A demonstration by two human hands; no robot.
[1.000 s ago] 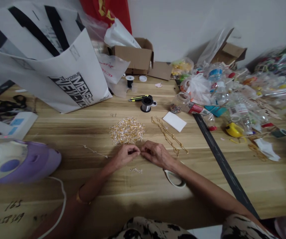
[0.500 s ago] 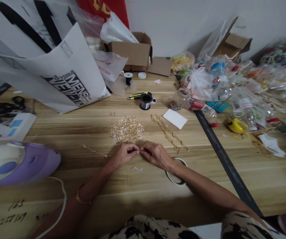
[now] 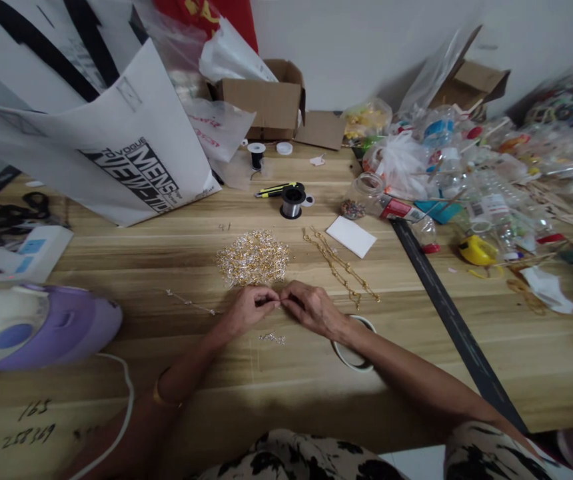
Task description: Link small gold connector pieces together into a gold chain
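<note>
My left hand [image 3: 251,310] and my right hand [image 3: 311,307] meet fingertip to fingertip over the table, both pinched closed. Whatever lies between the fingertips is too small to make out. A thin silver beaded chain [image 3: 189,304] stretches along the wood up to the side of my left hand, where it drops out of sight. Just beyond my hands sits a pile of gold and silver small parts [image 3: 254,259]. Closer to me is a little cluster of silver pieces [image 3: 272,339]. Gold beaded chains [image 3: 339,265] lie to the right of the pile.
A tape roll [image 3: 354,363] lies under my right forearm. Behind the pile are a wire spool [image 3: 292,203], a yellow-black cutter [image 3: 271,192] and a white card [image 3: 351,236]. A purple-white appliance [image 3: 61,327] stands left; plastic bottles [image 3: 489,200] crowd the right.
Both hands stay in the same place, still pinched together, with only slight finger movement. The view has shifted very slightly.
</note>
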